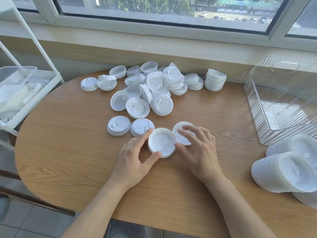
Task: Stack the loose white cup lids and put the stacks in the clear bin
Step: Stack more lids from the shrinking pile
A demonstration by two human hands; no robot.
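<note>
My left hand (135,157) grips an upturned white lid stack (162,142) between thumb and fingers, just above the wooden table (68,143). My right hand (197,148) touches that stack with its thumb, and its fingers lie over a second white lid (181,133) right behind. Two more lids (118,125) (141,127) lie just left of my hands. A loose pile of white lids (154,86) covers the table's far middle, with a short upright stack (215,79) at its right. The clear ribbed bin (283,100) stands at the far right, with nothing white inside.
Long stacks of lids (283,174) lie on their sides at the right edge, in front of the bin. A white metal trolley (34,93) with a clear plastic box (15,78) stands to the left of the table. A window sill runs behind.
</note>
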